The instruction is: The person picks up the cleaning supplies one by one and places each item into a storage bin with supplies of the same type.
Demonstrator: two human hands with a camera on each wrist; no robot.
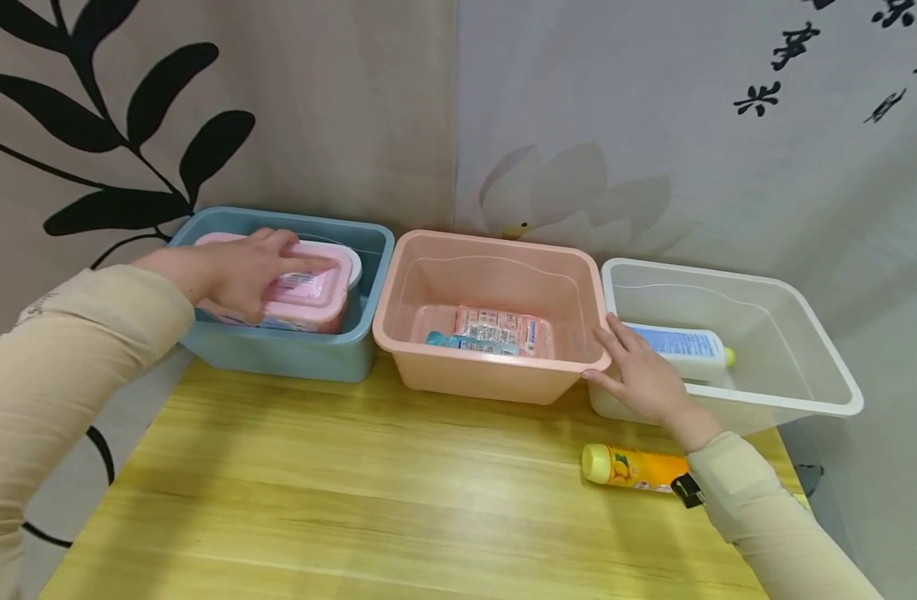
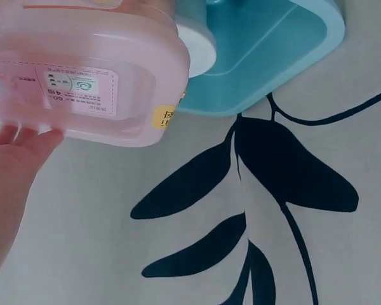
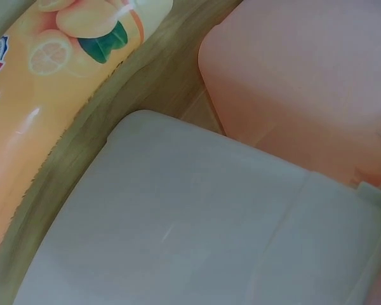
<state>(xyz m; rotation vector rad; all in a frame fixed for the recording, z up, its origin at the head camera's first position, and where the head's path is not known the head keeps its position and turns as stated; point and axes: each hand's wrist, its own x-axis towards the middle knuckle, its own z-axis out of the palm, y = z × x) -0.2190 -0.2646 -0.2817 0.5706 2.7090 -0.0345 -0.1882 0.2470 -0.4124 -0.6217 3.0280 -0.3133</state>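
My left hand (image 1: pixel 252 271) spans a pink wipes pack (image 1: pixel 319 287) at the blue bin (image 1: pixel 286 354), thumb at its near side and fingers across its top. In the left wrist view, fingertips press the edge of the pack (image 2: pixel 140 95). A white rounded thing (image 2: pixel 200 51) shows beside the pack, mostly hidden. My right hand (image 1: pixel 646 375) rests with extended fingers at the white bin's (image 1: pixel 789 404) near left corner, where it meets the peach bin (image 1: pixel 488 379). Below the right wrist an orange bottle (image 1: pixel 642 468) with a yellow cap lies on the table, partly covered by the sleeve.
Inside the peach bin lie a pink printed packet (image 1: pixel 522 329) and a teal package (image 1: pixel 473 343). A white bottle (image 1: pixel 679 346) with a blue label lies in the white bin. The bins stand in a row along the wooden table's (image 1: pixel 398 500) back edge, before a patterned curtain (image 1: pixel 338 108).
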